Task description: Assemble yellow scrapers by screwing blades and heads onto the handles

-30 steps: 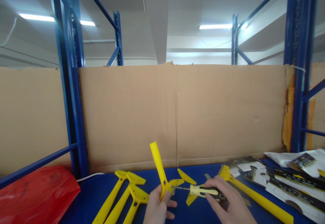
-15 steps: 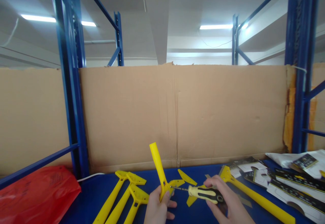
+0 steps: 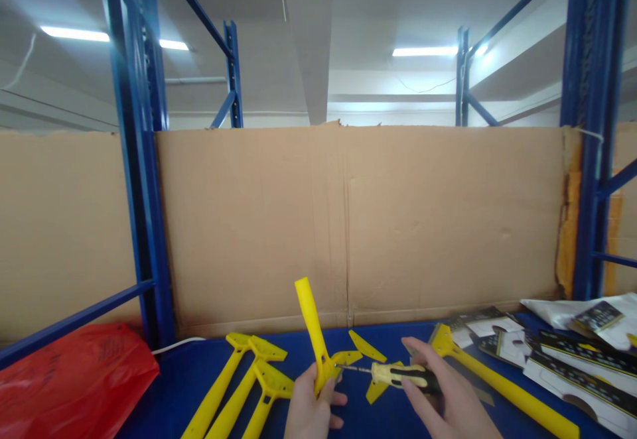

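My left hand (image 3: 309,407) is closed around a yellow plastic scraper (image 3: 311,319), whose handle points up and away from me. A screwdriver (image 3: 391,374) with a cream and black handle lies level, its tip against the scraper's head near my left thumb. My right hand (image 3: 458,396) is on the screwdriver's handle, the thumb along its near side and the forefinger raised slightly off it. Behind the screwdriver lie loose yellow pieces (image 3: 367,346), flat with pointed ends. Whether a screw sits under the tip is too small to tell.
Several yellow scrapers (image 3: 219,386) lie on the blue surface (image 3: 164,399) at left, beside a red plastic bag (image 3: 74,386). Another long scraper (image 3: 512,386) lies at right, near black-and-white packages (image 3: 582,379). A cardboard wall (image 3: 259,227) and blue rack posts (image 3: 144,193) stand behind.
My right fingers have opened somewhat and shifted on the screwdriver's handle, the forefinger lifting away. The scraper and my left hand have hardly moved.
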A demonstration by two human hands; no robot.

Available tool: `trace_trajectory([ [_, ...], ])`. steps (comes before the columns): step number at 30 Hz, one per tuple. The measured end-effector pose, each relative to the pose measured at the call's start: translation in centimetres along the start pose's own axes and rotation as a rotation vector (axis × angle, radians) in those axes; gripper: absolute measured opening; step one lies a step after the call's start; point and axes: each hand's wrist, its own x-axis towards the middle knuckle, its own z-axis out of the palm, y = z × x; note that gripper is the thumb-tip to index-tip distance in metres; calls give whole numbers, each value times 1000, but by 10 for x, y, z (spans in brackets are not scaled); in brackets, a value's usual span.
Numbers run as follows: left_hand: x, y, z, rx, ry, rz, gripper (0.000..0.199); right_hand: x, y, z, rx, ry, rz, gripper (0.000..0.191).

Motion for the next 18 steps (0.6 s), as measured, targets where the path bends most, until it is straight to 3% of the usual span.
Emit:
trace_trajectory([
  [3, 0, 0, 0, -10, 9, -3, 32, -2, -6, -1, 58, -12, -46, 35],
  [8, 1, -3, 0, -14, 18, 5, 33, 0, -11, -1, 45, 17, -80, 17],
  [18, -2, -2, 0, 11, 1, 28, 31, 4, -7, -3, -6, 28, 115, 29],
])
